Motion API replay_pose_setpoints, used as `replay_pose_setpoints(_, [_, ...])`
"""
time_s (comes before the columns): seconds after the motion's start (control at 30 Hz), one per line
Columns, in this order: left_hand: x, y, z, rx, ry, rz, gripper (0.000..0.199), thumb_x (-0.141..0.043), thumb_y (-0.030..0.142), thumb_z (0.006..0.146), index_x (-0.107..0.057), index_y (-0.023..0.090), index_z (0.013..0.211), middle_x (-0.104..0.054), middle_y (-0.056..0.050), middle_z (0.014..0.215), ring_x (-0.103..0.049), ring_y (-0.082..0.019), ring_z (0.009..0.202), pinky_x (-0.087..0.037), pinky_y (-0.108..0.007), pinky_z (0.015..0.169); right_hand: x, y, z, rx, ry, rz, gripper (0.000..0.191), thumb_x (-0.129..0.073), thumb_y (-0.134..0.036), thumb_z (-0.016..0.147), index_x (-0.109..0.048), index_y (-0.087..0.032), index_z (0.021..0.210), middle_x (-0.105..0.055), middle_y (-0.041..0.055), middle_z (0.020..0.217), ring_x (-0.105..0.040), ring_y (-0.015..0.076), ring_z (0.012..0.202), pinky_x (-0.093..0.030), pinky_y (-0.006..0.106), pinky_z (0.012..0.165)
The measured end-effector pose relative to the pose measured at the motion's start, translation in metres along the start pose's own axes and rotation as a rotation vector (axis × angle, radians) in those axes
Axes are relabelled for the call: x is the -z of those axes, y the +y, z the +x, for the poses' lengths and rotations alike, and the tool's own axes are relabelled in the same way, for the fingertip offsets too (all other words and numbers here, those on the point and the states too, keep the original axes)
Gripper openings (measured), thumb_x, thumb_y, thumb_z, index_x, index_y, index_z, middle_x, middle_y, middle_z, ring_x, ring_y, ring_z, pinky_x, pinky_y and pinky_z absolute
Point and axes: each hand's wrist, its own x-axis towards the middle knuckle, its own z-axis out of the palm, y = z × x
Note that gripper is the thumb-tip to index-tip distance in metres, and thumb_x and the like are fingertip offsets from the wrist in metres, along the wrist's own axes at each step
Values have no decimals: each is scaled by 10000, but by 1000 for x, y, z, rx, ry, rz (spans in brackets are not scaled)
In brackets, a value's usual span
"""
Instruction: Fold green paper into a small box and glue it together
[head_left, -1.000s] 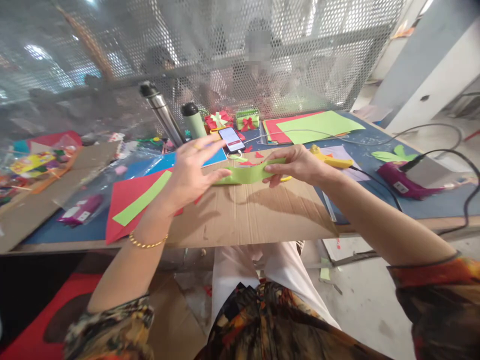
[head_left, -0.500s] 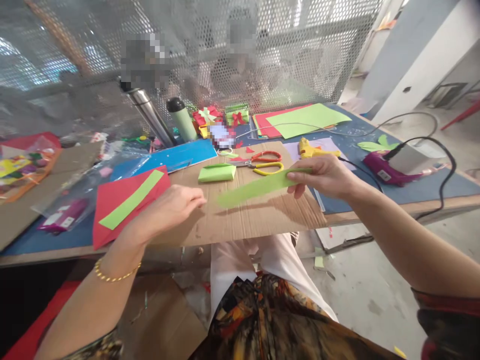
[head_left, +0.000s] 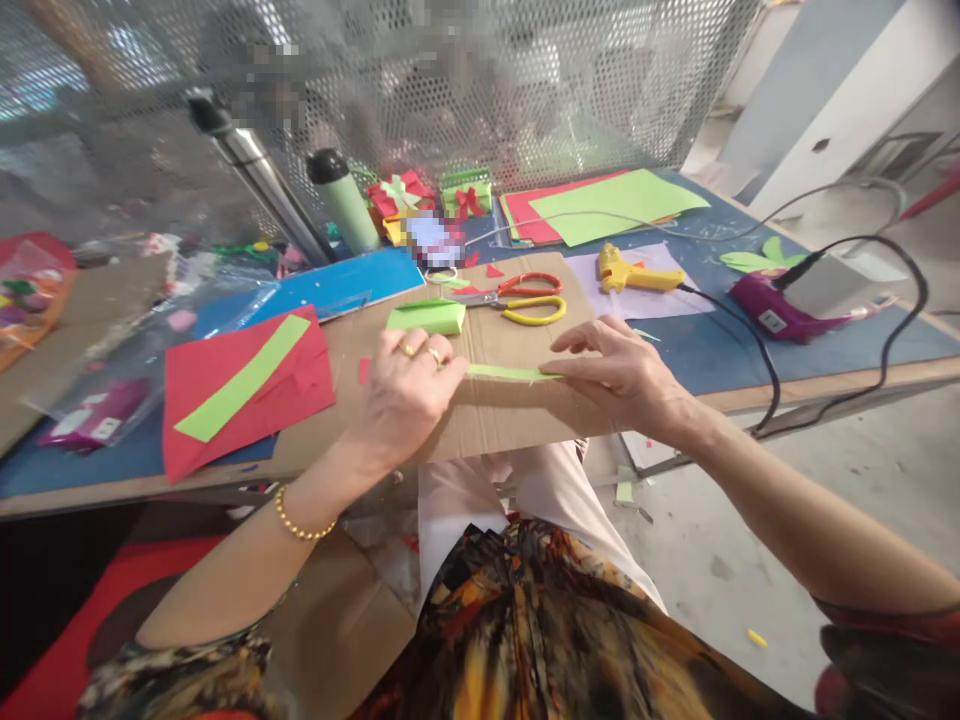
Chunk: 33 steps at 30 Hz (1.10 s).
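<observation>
A narrow green paper strip (head_left: 504,373) stretches between my hands, low over the brown cardboard (head_left: 495,425). My left hand (head_left: 412,390), with rings on its fingers, is closed on the strip's left end. At the right end, my right hand (head_left: 619,372) pinches the strip between thumb and fingers. A folded green paper piece (head_left: 427,318) lies just beyond my left hand. Scissors with red and yellow handles (head_left: 529,298) rest on the cardboard behind the strip. Another green strip (head_left: 244,380) lies on red paper (head_left: 304,385) at the left.
A yellow glue gun (head_left: 641,275) lies on pale paper at the right, its cable crossing the blue table (head_left: 705,345). Green and red sheets (head_left: 622,205), a green bottle (head_left: 345,205) and a steel flask (head_left: 262,185) are at the back.
My left hand has moved right and taken hold of the strip's left end. The strip, held only by my right hand before, now spans both hands and shows narrower. The view has shifted slightly.
</observation>
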Motion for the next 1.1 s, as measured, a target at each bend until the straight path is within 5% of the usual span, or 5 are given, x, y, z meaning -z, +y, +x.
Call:
replay_pose_setpoints(0.17, [-6,20,-30,-134,-56,-1,311,-424,52,1014,-722,136,988,-688,-105,843,-582,-234,795,-439,-386,736,-2,-12,-19,51,-160,-287,254,-489,-214,1037,-741,-204,1013,-680,79,869,-553,209,797,-380,363,737])
replay_pose_setpoints(0.4, [-1,19,-26,-166,-55,39,338,-428,32,997,-690,159,825,-657,-95,789,-547,-234,767,-448,-379,727,10,-41,-17,93,-209,-483,247,-477,-169,1034,-700,-233,952,-744,101,1068,-560,251,906,-358,399,796])
replay_pose_setpoints(0.53, [-1,22,-27,-191,-47,69,339,-438,12,977,-678,161,791,-636,-90,765,-515,-238,746,-443,-382,722,10,-46,-23,97,-211,-496,305,-474,-118,1014,-676,-219,808,-693,97,879,-503,234,780,-323,379,715])
replay_pose_setpoints(0.9, [-4,3,-27,49,-146,-472,187,-501,108,1027,-607,192,898,-636,-38,842,-563,-187,805,-481,-345,785,1,-39,-31,-43,-137,-297,271,-518,-137,1021,-677,-190,808,-622,56,783,-483,194,740,-341,331,698])
replay_pose_setpoints(1.1, [-9,-4,-22,176,-243,-622,219,-506,143,1034,-585,192,835,-574,-16,799,-511,-188,826,-436,-330,785,2,-36,-25,-131,-202,-230,300,-464,-161,1033,-659,-181,806,-605,51,765,-491,190,731,-316,341,700])
